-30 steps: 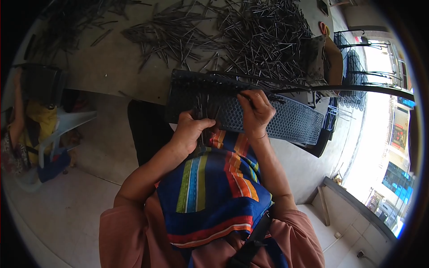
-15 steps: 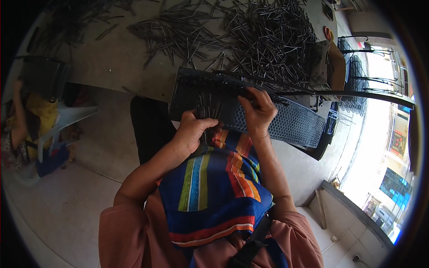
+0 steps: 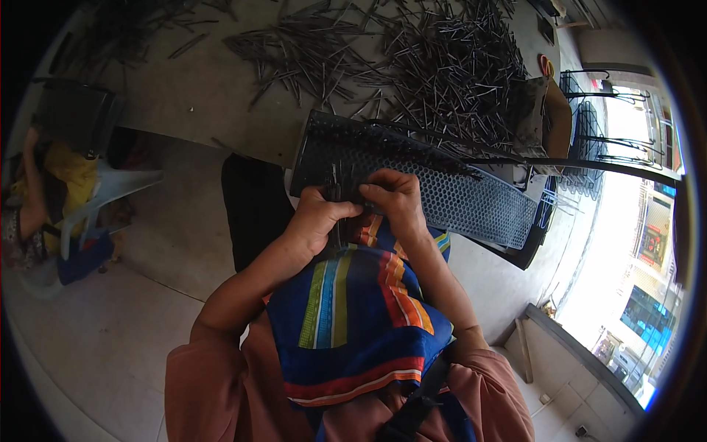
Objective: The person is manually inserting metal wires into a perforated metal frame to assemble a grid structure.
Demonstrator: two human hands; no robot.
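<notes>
My left hand point(image 3: 317, 219) is closed around a bundle of thin dark rods point(image 3: 338, 184), its thumb lying across them. The rods stand roughly upright, sticking out above and below my grip. Right beside the bundle, the fingers of my right hand point(image 3: 399, 202) are pinched together; what they hold, if anything, is too small and dark to make out. Behind both hands lies a tilted grey tray point(image 3: 479, 203) with a grid of round holes. Short dark pieces point(image 3: 398, 142) fill a band of holes along its far side.
Loose dark rods point(image 3: 456, 70) are heaped on the table point(image 3: 177, 103) beyond the tray. A cardboard box point(image 3: 532, 118) stands at the heap's right, near black wire racks point(image 3: 589, 132). A striped cloth point(image 3: 353, 324) covers my lap. Another person's arm point(image 3: 33, 177) shows at far left.
My right hand has moved left and nearer, from over the tray to the bundle, and its fingers have closed up. My left hand keeps its grip on the rods.
</notes>
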